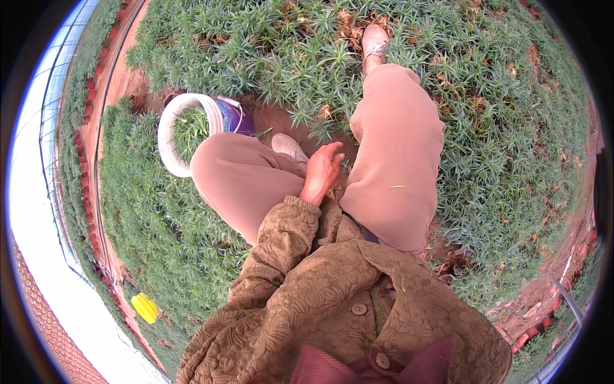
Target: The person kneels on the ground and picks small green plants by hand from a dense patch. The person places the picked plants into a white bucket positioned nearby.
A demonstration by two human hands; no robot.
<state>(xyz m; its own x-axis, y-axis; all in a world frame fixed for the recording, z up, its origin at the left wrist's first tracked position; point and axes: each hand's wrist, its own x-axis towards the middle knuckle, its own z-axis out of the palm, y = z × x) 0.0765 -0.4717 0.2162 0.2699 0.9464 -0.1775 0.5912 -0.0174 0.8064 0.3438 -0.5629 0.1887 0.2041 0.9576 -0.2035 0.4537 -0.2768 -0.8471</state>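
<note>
My left hand (326, 168) hangs between my knees, back up and fingers bent, just over a strip of soil among the plants. Its fingertips are partly hidden, and I cannot tell whether they hold anything. A bit of green leaf (346, 164) shows close beside them. My right hand is out of view. Beyond my left knee a white-rimmed plastic bucket (168, 139) leans with its mouth towards me, and cut green leafy shoots (191, 127) lie inside it. Low, narrow-leaved green plants (307, 72) grow densely in front of me and on both sides.
My shoes (375, 41) rest among the plants, one far forward, the other (289, 146) near the bucket. A yellow object (146, 308) stands at the lower left. A dark hose or pipe (103, 110) and red pots or blocks (86, 168) run along the left path.
</note>
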